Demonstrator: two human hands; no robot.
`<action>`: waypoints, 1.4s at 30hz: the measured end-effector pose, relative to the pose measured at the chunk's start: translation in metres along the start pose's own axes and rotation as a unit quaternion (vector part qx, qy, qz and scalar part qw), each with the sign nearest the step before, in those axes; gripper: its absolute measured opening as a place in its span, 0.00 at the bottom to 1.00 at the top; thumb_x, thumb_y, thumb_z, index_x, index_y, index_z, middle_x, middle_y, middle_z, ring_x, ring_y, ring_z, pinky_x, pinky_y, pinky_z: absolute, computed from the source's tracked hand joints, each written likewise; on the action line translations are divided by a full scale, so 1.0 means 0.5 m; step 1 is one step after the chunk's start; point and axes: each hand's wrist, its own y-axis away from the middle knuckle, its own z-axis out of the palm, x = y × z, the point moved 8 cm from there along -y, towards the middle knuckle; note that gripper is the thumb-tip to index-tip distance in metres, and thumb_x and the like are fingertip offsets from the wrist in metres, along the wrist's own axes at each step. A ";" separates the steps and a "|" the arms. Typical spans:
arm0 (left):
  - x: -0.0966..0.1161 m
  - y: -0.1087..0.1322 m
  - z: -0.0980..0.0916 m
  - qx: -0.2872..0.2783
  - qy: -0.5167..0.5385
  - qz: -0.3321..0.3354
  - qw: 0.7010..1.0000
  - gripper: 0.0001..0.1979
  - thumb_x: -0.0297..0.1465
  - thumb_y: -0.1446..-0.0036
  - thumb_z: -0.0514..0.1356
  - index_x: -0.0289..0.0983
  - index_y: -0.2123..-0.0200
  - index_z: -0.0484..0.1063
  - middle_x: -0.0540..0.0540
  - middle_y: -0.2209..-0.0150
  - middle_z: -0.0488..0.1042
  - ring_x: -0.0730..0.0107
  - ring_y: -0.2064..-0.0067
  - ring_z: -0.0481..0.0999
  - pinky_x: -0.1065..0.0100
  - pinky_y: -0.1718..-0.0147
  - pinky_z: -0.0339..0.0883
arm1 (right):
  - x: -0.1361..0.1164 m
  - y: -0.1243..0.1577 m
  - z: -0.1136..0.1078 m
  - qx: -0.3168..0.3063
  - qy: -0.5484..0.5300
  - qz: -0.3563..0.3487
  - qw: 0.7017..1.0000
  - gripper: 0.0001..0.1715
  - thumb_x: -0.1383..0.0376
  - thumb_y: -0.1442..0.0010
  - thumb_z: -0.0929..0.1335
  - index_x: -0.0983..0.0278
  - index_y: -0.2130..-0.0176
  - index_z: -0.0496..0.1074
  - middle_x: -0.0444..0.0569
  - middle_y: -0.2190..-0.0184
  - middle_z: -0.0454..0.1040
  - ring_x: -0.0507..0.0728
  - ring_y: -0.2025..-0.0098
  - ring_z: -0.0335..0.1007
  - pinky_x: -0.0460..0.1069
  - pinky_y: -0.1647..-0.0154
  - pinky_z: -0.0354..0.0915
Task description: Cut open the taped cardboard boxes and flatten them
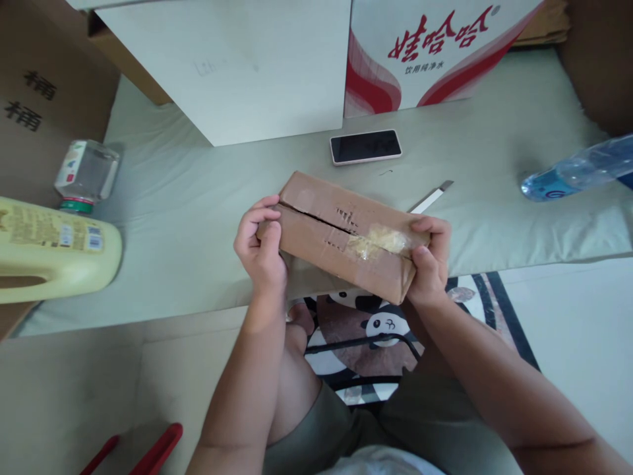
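A small brown cardboard box [341, 231] is held up in front of me, tilted down to the right. Crumpled clear tape [378, 243] covers the right part of its top seam, while a dark gap shows along the seam's left part. My left hand [261, 244] grips the box's left end, and my right hand [431, 260] is closed around its right end. Just behind my right hand lies a utility knife [430, 198] with a white handle, partly hidden by the box. A phone [366, 146], screen up, rests beyond the box.
The pale green cloth [173, 251] covers the low surface. Along the back stand a white box [277, 66] and a red-and-white carton [425, 53]. A yellow jug [59, 251] and a clear jar [89, 175] are at left; a water bottle [573, 175] lies at right.
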 end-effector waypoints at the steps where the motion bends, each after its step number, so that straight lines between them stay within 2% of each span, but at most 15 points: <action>1: -0.001 0.000 0.000 -0.001 -0.001 0.001 1.000 0.06 0.29 0.44 0.60 0.43 0.65 0.78 0.49 0.53 0.84 0.60 0.48 0.82 0.55 0.44 0.73 | 0.001 0.000 -0.001 0.001 -0.001 0.003 1.000 0.14 0.53 0.33 0.65 0.51 0.49 0.70 0.47 0.52 0.69 0.61 0.53 0.66 0.58 0.50 0.65; 6: -0.006 0.001 -0.003 -0.025 0.002 0.010 1.000 0.06 0.36 0.40 0.62 0.43 0.62 0.78 0.47 0.49 0.83 0.58 0.44 0.80 0.53 0.41 0.71 | 0.001 -0.002 0.001 0.011 -0.012 0.007 1.000 0.16 0.48 0.35 0.67 0.51 0.51 0.71 0.48 0.52 0.70 0.63 0.53 0.67 0.59 0.51 0.68; 9: -0.006 0.002 -0.001 -0.049 -0.017 0.023 0.998 0.16 0.45 0.37 0.62 0.44 0.52 0.77 0.45 0.42 0.79 0.54 0.38 0.77 0.51 0.38 0.69 | 0.004 -0.004 0.003 0.027 -0.040 0.023 0.999 0.22 0.40 0.38 0.66 0.50 0.54 0.70 0.50 0.53 0.71 0.65 0.54 0.69 0.62 0.52 0.71; 13: -0.009 0.004 0.000 -0.051 -0.020 0.027 0.998 0.25 0.51 0.36 0.60 0.45 0.43 0.71 0.43 0.41 0.78 0.55 0.39 0.77 0.53 0.39 0.71 | 0.005 -0.006 0.004 0.043 -0.034 0.031 0.998 0.24 0.37 0.39 0.65 0.50 0.56 0.70 0.50 0.55 0.72 0.67 0.55 0.70 0.65 0.54 0.72; 21: -0.015 0.003 0.002 -0.044 -0.006 0.015 0.999 0.21 0.47 0.39 0.65 0.45 0.47 0.74 0.45 0.45 0.80 0.58 0.42 0.79 0.56 0.42 0.73 | 0.005 -0.005 0.005 0.021 -0.017 0.021 0.999 0.23 0.38 0.36 0.64 0.49 0.53 0.69 0.49 0.54 0.70 0.65 0.54 0.70 0.63 0.53 0.71; 27: -0.013 0.002 0.002 -0.042 0.012 0.015 0.999 0.16 0.43 0.40 0.67 0.46 0.51 0.78 0.46 0.47 0.81 0.58 0.43 0.80 0.55 0.41 0.74 | -0.004 -0.004 0.001 0.016 0.001 0.002 1.000 0.15 0.49 0.34 0.66 0.51 0.51 0.70 0.47 0.53 0.69 0.61 0.54 0.68 0.57 0.52 0.68; 32: -0.013 0.001 -0.003 -0.040 -0.007 0.022 0.999 0.15 0.44 0.40 0.66 0.46 0.52 0.79 0.47 0.46 0.82 0.57 0.42 0.80 0.53 0.40 0.74 | -0.009 -0.003 0.002 0.011 -0.005 -0.006 1.000 0.14 0.52 0.33 0.66 0.52 0.50 0.71 0.47 0.54 0.69 0.60 0.56 0.66 0.56 0.54 0.66; 38: 0.005 -0.006 0.004 -0.114 -0.063 0.055 0.990 0.15 0.45 0.34 0.62 0.48 0.49 0.81 0.46 0.41 0.79 0.54 0.37 0.77 0.49 0.34 0.69 | -0.009 -0.005 0.000 0.023 0.029 -0.004 0.999 0.15 0.49 0.34 0.65 0.52 0.52 0.69 0.49 0.55 0.69 0.62 0.56 0.66 0.59 0.55 0.68; 42: 0.010 -0.010 0.005 -0.127 -0.087 0.050 0.987 0.17 0.48 0.33 0.60 0.48 0.49 0.82 0.46 0.41 0.79 0.53 0.36 0.76 0.47 0.33 0.67 | -0.011 -0.007 0.000 0.022 0.034 -0.004 0.999 0.15 0.47 0.34 0.65 0.51 0.53 0.69 0.50 0.54 0.69 0.64 0.52 0.68 0.61 0.50 0.68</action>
